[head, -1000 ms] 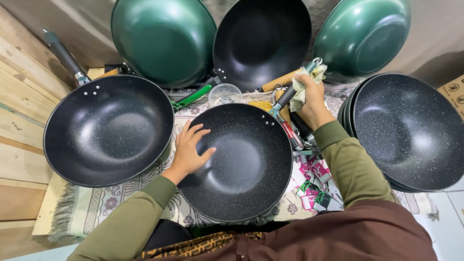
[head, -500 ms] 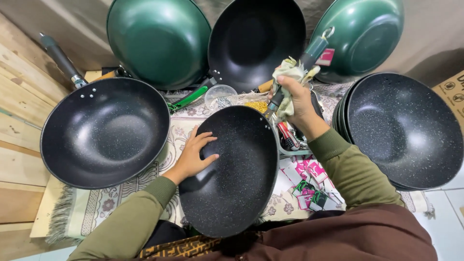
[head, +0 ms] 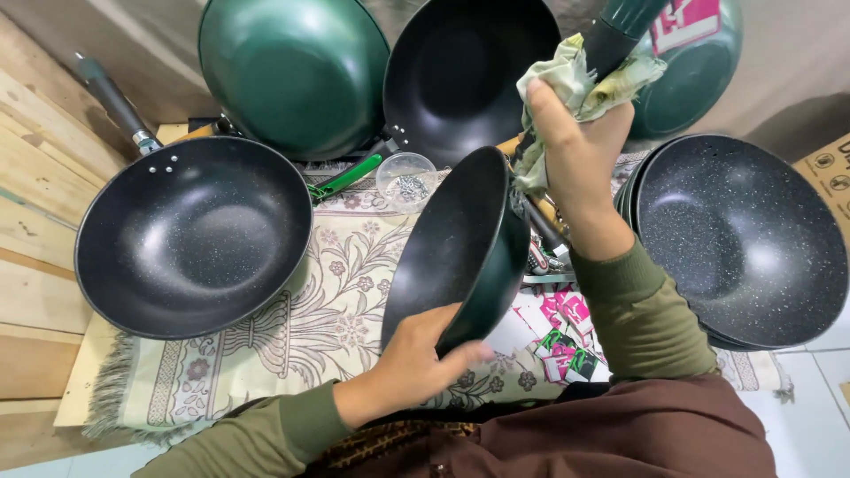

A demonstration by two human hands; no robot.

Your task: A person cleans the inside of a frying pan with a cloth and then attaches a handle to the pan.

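Note:
A dark speckled wok with a green outside (head: 456, 248) is lifted and tipped on its edge above a patterned cloth (head: 292, 345). My left hand (head: 416, 367) grips its lower rim, thumb on the green outside. My right hand (head: 575, 150) is raised and closed around the wok's dark green handle (head: 620, 26) through a crumpled pale cloth (head: 575, 88).
A black wok with a long handle (head: 190, 235) lies at the left. A green wok (head: 297, 71) and a black one (head: 469, 66) lean at the back. A stack of speckled woks (head: 739, 239) sits at the right. A small clear bowl (head: 405, 181) and coloured paper labels (head: 558, 332) lie on the cloth.
The wok has gone from lying flat to standing on its edge. My right hand rose with the handle and cloth; my left hand slid from inside the bowl to its lower rim.

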